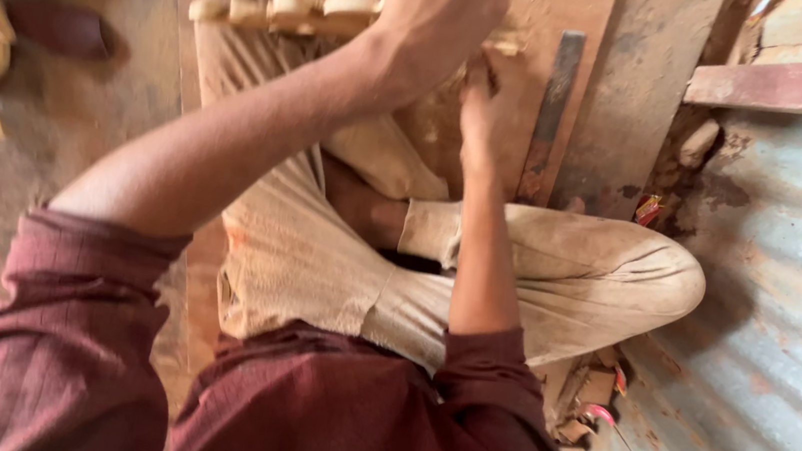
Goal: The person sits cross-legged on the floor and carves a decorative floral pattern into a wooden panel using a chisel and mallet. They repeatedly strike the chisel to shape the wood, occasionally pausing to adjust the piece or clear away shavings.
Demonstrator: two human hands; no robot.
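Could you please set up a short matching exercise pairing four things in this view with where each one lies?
1. carved wooden piece
2. flat metal bar
3. corrugated metal sheet
4. left hand

A. along the right side
B. upright, just right of the hands
C. at the top, pressed down on the work
D. top left of the board, with rounded lobes

Pairs: 1-D, 2-B, 3-A, 4-C

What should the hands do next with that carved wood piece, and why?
Probably another short stroke along the pale carved wooden piece: the left hand is clenched over it, the right hand presses just below, and sawdust covers the brown wooden board.
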